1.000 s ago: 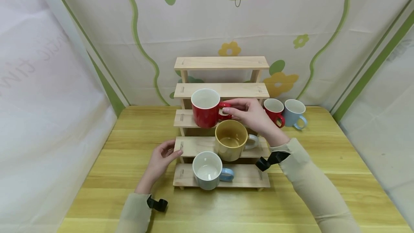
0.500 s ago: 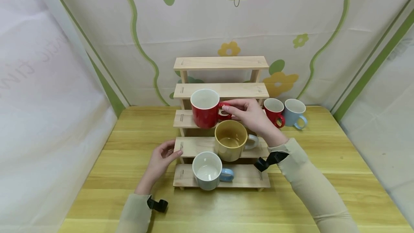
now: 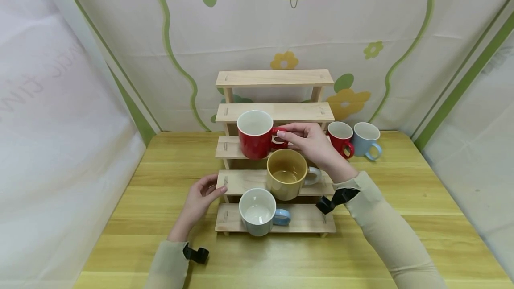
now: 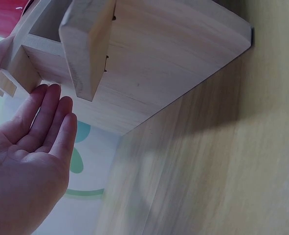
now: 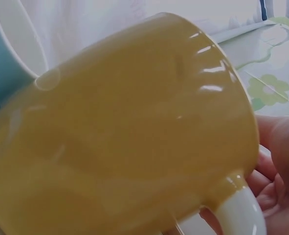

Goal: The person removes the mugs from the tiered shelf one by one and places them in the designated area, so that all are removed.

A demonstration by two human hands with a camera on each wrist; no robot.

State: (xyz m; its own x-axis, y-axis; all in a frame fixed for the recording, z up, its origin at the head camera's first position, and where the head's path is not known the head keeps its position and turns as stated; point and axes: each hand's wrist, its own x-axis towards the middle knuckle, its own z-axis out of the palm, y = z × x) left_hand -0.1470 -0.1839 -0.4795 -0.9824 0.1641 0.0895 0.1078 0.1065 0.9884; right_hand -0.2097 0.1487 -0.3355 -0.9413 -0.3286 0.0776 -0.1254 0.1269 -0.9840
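My right hand (image 3: 315,146) pinches the handle of a red mug (image 3: 255,144) with a white inside, upright at the middle step of a tiered wooden rack (image 3: 245,182). Below it, a yellow mug (image 3: 283,189) with a white handle sits on the second step. On the lowest step stands a pale mug (image 3: 257,226) with a blue handle. My left hand (image 3: 198,197) is at the rack's left end, thumb over the second step. In the left wrist view its fingers (image 4: 46,117) are nearly straight beside the wood. The yellow mug (image 5: 124,127) hides the red one in the right wrist view.
At the right of the rack, a second red mug (image 3: 339,134) and a light blue mug (image 3: 363,142) stand close together on the wooden table (image 3: 168,159). A printed white cloth (image 3: 249,26) hangs behind and along both sides.
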